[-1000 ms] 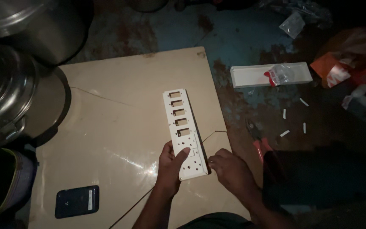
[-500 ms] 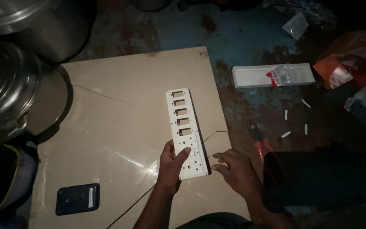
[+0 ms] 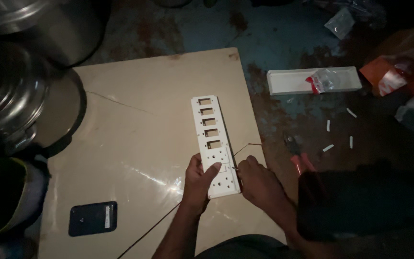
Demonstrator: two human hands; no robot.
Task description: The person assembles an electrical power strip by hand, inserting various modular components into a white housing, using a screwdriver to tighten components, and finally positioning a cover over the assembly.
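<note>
A dark phone (image 3: 93, 218) with a small pale label lies screen-down at the lower left of the beige board (image 3: 135, 120). Right of the board, a clear plastic packet (image 3: 326, 79) with a red end rests in a white tray (image 3: 288, 82), with orange packaging (image 3: 389, 76) further right.

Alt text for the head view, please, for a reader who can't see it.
Two hands work on a long white switch plate on a beige board: the left hand grips its near end, the right hand holds a thin wire at its edge. A dark phone lies nearby.

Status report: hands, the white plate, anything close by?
Left hand grips white switch plate. Right hand pinches thin wire at its edge. Pliers right, phone left.
</note>
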